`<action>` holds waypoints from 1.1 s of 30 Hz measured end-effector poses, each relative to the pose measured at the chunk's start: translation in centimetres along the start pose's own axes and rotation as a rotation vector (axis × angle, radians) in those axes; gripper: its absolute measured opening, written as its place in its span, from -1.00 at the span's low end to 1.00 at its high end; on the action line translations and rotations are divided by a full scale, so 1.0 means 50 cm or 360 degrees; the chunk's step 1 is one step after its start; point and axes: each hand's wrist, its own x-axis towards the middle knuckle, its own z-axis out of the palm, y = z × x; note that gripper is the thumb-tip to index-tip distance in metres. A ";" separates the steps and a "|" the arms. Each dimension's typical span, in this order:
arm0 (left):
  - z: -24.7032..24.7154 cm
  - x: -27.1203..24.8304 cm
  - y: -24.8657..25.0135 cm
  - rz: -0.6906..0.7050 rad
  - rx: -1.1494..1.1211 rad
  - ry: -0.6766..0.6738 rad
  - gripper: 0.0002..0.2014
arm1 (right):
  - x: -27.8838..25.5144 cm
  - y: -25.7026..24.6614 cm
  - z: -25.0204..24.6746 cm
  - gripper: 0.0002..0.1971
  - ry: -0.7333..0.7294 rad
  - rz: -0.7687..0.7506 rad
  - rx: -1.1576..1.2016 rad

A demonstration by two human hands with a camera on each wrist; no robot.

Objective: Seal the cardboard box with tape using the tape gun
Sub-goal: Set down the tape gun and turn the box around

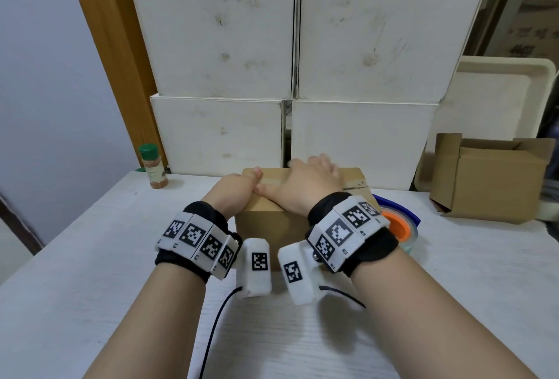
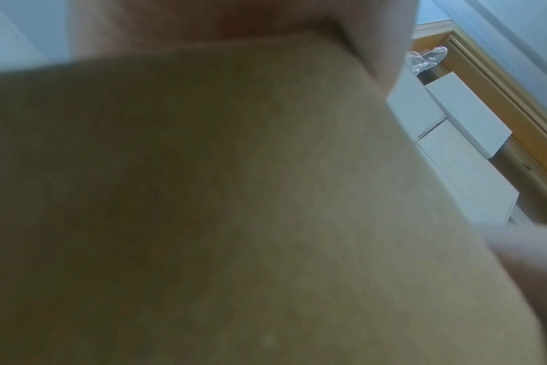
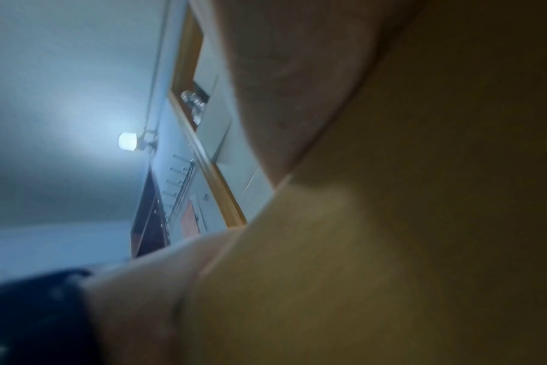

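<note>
A small brown cardboard box (image 1: 263, 224) stands on the white table, with its flaps down. My left hand (image 1: 234, 186) holds the box's top left edge, thumb on top; its other fingers are hidden behind the box. My right hand (image 1: 305, 185) lies flat on the lid with its fingers spread. The blue tape gun (image 1: 402, 221) with its orange-cored roll lies on the table just right of the box, behind my right wrist, and neither hand touches it. Blurred cardboard (image 2: 234, 197) fills the left wrist view. The right wrist view shows cardboard (image 3: 406, 222) under my palm (image 3: 281, 86).
Stacked white boxes (image 1: 290, 61) form a wall right behind the brown box. A green-capped spice bottle (image 1: 152, 167) stands at the back left. An open brown carton (image 1: 490, 179) and a white tray (image 1: 499, 91) sit at the right. Cables (image 1: 211, 333) trail over the near table (image 1: 90, 257).
</note>
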 end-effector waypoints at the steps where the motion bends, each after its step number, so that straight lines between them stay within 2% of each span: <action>1: 0.000 -0.001 0.002 0.0004 0.0015 -0.0005 -0.40 | -0.001 0.005 -0.006 0.04 -0.0012 0.0077 -0.0042; 3: 0.002 -0.005 0.007 0.0016 0.0066 -0.0031 -0.40 | -0.003 0.015 -0.020 0.17 -0.0082 0.0213 -0.0053; 8: 0.001 -0.009 0.008 0.0039 0.0096 -0.0026 -0.38 | 0.003 0.080 -0.052 0.22 -0.0204 0.0328 0.0062; 12: 0.004 -0.008 0.009 0.0044 0.0077 -0.0016 -0.38 | 0.004 0.128 -0.066 0.16 -0.0272 0.0324 0.0270; 23: 0.003 -0.002 0.000 -0.0028 -0.0120 -0.0073 -0.33 | -0.001 0.181 -0.085 -0.03 -0.0233 0.0179 0.0368; 27: 0.003 0.002 -0.002 -0.0067 -0.0221 -0.0083 -0.32 | -0.006 0.214 -0.088 -0.15 -0.0219 0.0173 0.0465; 29: 0.002 0.002 -0.004 -0.0082 -0.0264 -0.0088 -0.32 | -0.005 0.231 -0.085 -0.25 -0.0262 0.0192 0.0644; 30: 0.002 0.003 -0.007 -0.0094 -0.0292 -0.0090 -0.31 | -0.006 0.239 -0.085 -0.38 -0.0292 0.0195 0.0751; 32: 0.002 0.002 -0.007 -0.0123 -0.0353 -0.0094 -0.34 | -0.010 0.252 -0.084 -0.77 -0.0335 0.0159 0.0849; 33: 0.003 0.002 -0.006 -0.0138 -0.0401 -0.0094 -0.38 | -0.014 0.255 -0.086 -0.88 -0.0359 0.0146 0.0907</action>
